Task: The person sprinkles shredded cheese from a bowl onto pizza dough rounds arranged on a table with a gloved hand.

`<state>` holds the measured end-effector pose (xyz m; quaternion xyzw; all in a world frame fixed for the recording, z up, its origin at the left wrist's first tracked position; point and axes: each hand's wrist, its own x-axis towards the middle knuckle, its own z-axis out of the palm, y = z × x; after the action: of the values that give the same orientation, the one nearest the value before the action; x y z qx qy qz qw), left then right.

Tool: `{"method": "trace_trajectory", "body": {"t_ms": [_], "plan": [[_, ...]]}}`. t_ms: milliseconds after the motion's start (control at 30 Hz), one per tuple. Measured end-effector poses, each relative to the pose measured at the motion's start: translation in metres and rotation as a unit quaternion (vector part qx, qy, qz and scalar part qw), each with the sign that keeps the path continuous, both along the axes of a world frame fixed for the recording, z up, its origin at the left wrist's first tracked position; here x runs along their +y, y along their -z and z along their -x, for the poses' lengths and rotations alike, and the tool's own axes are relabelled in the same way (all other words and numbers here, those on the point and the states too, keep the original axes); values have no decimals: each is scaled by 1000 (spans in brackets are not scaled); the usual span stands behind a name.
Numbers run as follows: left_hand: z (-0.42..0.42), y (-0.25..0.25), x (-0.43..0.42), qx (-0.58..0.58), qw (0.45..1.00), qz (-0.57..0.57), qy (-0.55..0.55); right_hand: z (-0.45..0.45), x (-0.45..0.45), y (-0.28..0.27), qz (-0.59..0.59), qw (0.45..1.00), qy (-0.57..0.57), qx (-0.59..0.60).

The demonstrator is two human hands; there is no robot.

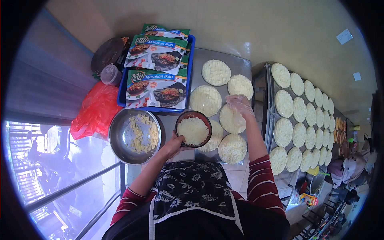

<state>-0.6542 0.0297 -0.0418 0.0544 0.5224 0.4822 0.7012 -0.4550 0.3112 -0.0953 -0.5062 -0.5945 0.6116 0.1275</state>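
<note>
My left hand (173, 146) grips the rim of a dark bowl (193, 128) with a reddish inside, full of white grated shreds that look like cheese. My right hand (240, 105), in a clear plastic glove, is over a round pizza base (233, 119), its fingers pointing left and seemingly spread. Whether it touches the topping is unclear. Several more shred-covered bases, such as this pale one (205, 101), lie on the metal tray (197, 58). The bowl partly hides one base (212, 137). To its left stands a steel basin (113, 141) with yellowish crumbly bits.
Behind the basin, a blue tray (191, 52) holds several printed food packets (157, 90). A red plastic bag (91, 112) and a lidded tub (110, 75) sit at left. Rows of topped bases (283, 131) fill a long table at right. People (354, 168) are in the far right background.
</note>
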Motion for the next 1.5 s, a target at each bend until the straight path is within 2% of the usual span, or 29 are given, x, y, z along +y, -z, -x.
{"method": "trace_trajectory", "body": {"t_ms": [67, 100, 167, 200, 267, 400, 467, 600, 667, 700, 800, 867, 900, 967, 1033, 1100, 1167, 1200, 1267, 1367, 1500], "plan": [[1, 0, -5, -2, 1000, 2, -8, 19, 3, 0, 50, 994, 10, 95], [2, 0, -8, -4, 1000, 5, -11, 26, 8, 12, 50, 994, 3, 96], [2, -1, -14, -14, 999, 24, -33, 41, 20, 44, -198, 977, -66, 36], [2, -1, -17, -25, 998, 44, -48, 50, 23, 41, -196, 977, -73, 38], [4, 1, -23, -24, 997, 44, -62, 67, 28, 26, -229, 965, -118, -39], [6, 7, -33, 17, 996, 44, -72, 95, 28, 13, -223, 962, -158, -29], [7, 3, -36, 19, 995, 48, -81, 104, 27, 10, -378, 896, -223, -70], [9, 23, -44, 41, 995, 48, -78, 118, 18, 12, -397, 879, -253, -72], [10, 31, -45, 7, 994, 50, -92, 124, 18, 26, -312, 923, -224, -16], [11, 32, -45, -26, 993, 52, -103, 127, 14, 19, -312, 923, -226, -15], [11, 13, -36, -20, 992, 55, -114, 133, -4, -3, -355, 895, -259, -69], [13, 26, -36, -13, 993, 54, -106, 131, -9, -1, -438, 827, -332, -116], [13, 30, -35, -5, 994, 51, -97, 129, -18, -7, -438, 828, -331, -117], [12, 27, -31, 12, 995, 40, -93, 122, -53, -33, -184, 941, -284, 12], [12, 20, -30, 29, 995, 31, -88, 117, -95, -62, -42, 926, -373, 47], [14, 13, -24, 24, 996, 23, -78, 106, -129, -54, -190, 867, -461, -19], [15, 17, -20, 30, 998, 22, -58, 90, -151, -19, -443, 741, -504, -12], [16, 19, -19, 36, 998, 24, -46, 85, -161, -19, -445, 742, -502, -15], [13, 16, -17, 39, 997, 37, -48, 82, -175, -21, -402, 804, -439, 4], [10, 11, -15, 27, 998, 37, -50, 83, -176, -30, -349, 827, -435, 69], [9, -12, -7, 41, 997, 58, -34, 78, -169, -28, -376, 830, -407, 69]]}}
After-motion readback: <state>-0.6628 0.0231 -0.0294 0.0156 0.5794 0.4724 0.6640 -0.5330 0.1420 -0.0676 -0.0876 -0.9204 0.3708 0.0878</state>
